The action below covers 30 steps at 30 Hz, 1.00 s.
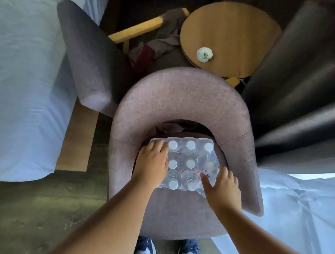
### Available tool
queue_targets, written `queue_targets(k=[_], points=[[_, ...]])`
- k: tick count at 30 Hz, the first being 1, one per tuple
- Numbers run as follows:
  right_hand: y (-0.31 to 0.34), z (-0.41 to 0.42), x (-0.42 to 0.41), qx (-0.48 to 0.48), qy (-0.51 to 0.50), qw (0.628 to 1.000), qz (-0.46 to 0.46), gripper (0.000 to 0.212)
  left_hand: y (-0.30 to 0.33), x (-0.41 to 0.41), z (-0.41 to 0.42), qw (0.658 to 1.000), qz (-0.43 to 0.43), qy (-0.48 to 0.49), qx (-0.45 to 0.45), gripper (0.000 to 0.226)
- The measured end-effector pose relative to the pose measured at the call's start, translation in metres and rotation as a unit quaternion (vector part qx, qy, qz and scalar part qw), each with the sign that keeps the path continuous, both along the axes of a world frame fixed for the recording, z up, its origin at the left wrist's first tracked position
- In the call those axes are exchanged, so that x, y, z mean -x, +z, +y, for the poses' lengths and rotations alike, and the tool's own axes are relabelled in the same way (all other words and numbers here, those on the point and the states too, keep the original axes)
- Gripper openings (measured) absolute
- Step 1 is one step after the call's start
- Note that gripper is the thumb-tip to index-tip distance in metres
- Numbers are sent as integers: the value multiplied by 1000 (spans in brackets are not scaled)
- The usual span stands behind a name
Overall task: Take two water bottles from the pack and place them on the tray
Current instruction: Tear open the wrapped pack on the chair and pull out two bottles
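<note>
A shrink-wrapped pack of water bottles with white caps stands on the seat of a round pinkish armchair. My left hand lies flat on the pack's left side, fingers spread over the plastic wrap. My right hand touches the pack's near right corner, fingers apart, pressing on loose wrap. Neither hand holds a bottle. No tray is in view.
A round wooden table with a small white cup stands behind the armchair. A second chair with clothes stands at back left. White beds lie to the left and lower right. Dark curtains hang at right.
</note>
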State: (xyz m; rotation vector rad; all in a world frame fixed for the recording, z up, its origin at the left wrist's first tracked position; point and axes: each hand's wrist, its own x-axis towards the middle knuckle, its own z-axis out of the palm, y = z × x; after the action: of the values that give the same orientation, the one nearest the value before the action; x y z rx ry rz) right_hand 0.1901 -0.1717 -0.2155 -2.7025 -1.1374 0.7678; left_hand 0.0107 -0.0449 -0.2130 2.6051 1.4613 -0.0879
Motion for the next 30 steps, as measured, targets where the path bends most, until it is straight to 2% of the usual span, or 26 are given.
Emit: queue_targets(k=[2, 4, 6, 11, 15, 18, 22, 26, 28, 30], points=[[-1, 1, -4, 47, -108, 990, 73, 65, -3, -1, 7, 1000, -8, 12, 8, 41], [-1, -2, -4, 61, -147, 975, 153, 56, -5, -1, 12, 999, -2, 32, 32, 45], [-3, 5, 6, 61, -169, 970, 165, 46, -15, 2, 28, 996, 1, 37, 76, 49], [12, 2, 32, 35, -173, 970, 167, 39, -19, 5, 21, 992, 18, 49, 114, 52], [17, 50, 70, 5, -150, 962, 226, 44, -19, 7, 18, 993, -7, 48, 106, 50], [4, 89, 84, 25, -135, 959, 246, 34, -22, 7, 21, 994, -8, 24, 106, 55], [-12, 110, 85, 72, -93, 977, 179, 30, -28, 6, 19, 992, -15, 5, 128, 52], [-16, 124, 91, 141, 37, 988, 47, 25, -46, 10, 17, 995, -37, 13, 95, 48], [-22, 123, 90, 143, 105, 984, -2, 23, -52, 12, 13, 997, -40, 6, 72, 49], [-31, 114, 87, 102, 152, 982, -45, 23, -55, 13, 11, 997, -45, 3, 56, 48]])
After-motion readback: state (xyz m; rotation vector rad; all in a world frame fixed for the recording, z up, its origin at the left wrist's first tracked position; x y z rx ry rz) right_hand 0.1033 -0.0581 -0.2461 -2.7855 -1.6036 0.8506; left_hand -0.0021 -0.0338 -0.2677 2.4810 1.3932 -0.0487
